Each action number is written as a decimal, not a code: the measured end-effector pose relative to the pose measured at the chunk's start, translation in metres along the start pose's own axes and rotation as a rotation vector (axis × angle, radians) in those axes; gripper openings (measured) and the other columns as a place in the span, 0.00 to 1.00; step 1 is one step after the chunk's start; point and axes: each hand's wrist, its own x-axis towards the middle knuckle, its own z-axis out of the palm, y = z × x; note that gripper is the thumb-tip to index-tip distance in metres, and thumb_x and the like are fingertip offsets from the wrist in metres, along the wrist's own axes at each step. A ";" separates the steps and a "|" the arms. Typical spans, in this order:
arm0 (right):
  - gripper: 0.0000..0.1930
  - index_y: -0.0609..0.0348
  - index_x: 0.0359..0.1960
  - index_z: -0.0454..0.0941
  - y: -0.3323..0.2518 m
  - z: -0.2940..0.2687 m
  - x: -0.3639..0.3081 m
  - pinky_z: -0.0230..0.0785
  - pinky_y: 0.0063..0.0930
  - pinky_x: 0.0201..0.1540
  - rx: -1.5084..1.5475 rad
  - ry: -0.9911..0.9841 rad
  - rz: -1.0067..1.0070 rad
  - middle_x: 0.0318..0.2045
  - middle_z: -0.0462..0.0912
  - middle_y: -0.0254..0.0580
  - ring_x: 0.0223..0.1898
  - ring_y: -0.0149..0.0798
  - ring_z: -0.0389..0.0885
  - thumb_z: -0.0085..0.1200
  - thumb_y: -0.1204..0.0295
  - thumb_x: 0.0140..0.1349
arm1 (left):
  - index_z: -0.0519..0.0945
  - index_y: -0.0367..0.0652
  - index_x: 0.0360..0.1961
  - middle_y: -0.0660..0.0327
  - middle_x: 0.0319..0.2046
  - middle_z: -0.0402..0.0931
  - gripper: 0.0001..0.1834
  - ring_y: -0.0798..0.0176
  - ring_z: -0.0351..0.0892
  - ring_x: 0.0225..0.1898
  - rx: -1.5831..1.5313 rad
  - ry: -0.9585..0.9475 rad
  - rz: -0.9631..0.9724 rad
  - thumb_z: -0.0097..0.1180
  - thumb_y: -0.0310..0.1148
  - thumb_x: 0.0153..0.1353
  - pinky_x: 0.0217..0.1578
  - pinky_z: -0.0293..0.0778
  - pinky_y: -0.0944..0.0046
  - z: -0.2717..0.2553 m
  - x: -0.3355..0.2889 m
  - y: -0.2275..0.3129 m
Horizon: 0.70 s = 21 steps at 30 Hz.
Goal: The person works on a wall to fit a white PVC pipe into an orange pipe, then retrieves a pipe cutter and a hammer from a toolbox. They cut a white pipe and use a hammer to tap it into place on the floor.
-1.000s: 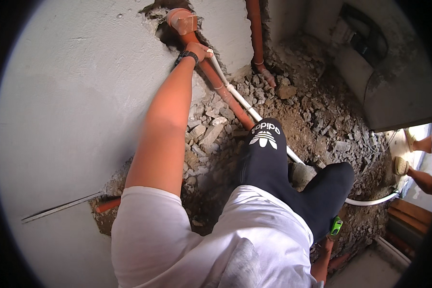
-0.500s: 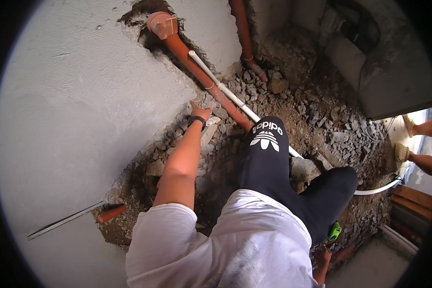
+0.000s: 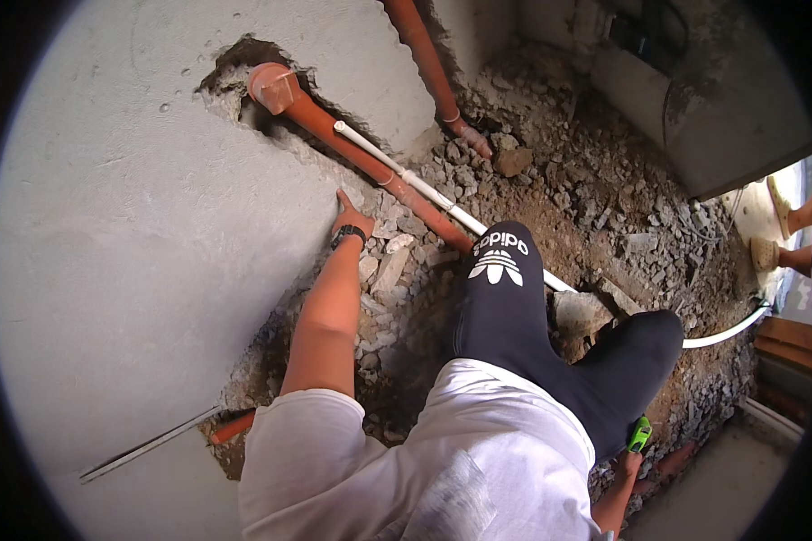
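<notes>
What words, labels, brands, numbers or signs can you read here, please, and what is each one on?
Black trousers: white lettering and emblem, a brand mark, so not copied here.
Green object by the right hand: too small to read.
Orange pipe, white pipe: no readable text.

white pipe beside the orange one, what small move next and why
Probably steady the white pipe near its upper end with the left hand: that end looks unattached, and this hand appears empty and apart from the pipe, while the right hand seems to hold a green tool.
</notes>
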 end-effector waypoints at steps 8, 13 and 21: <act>0.14 0.57 0.44 0.77 0.005 0.000 -0.045 0.75 0.43 0.28 0.002 0.070 0.162 0.30 0.80 0.43 0.27 0.42 0.81 0.55 0.60 0.68 | 0.67 0.35 0.71 0.42 0.50 0.84 0.37 0.48 0.86 0.51 -0.328 0.222 0.279 0.64 0.37 0.64 0.52 0.80 0.53 0.029 0.035 0.058; 0.12 0.62 0.39 0.80 0.004 -0.029 -0.034 0.71 0.42 0.26 -0.004 -0.140 0.011 0.21 0.77 0.42 0.26 0.42 0.80 0.59 0.64 0.64 | 0.82 0.31 0.52 0.55 0.43 0.85 0.15 0.61 0.85 0.41 -1.438 0.173 0.071 0.60 0.32 0.70 0.35 0.82 0.62 0.025 0.143 0.054; 0.21 0.68 0.41 0.85 -0.050 -0.137 -0.056 0.72 0.38 0.28 -0.323 0.172 -0.187 0.26 0.84 0.45 0.26 0.39 0.81 0.59 0.57 0.64 | 0.88 0.36 0.42 0.45 0.41 0.86 0.24 0.43 0.86 0.47 -0.666 0.276 0.005 0.60 0.50 0.66 0.51 0.78 0.50 0.012 0.098 0.107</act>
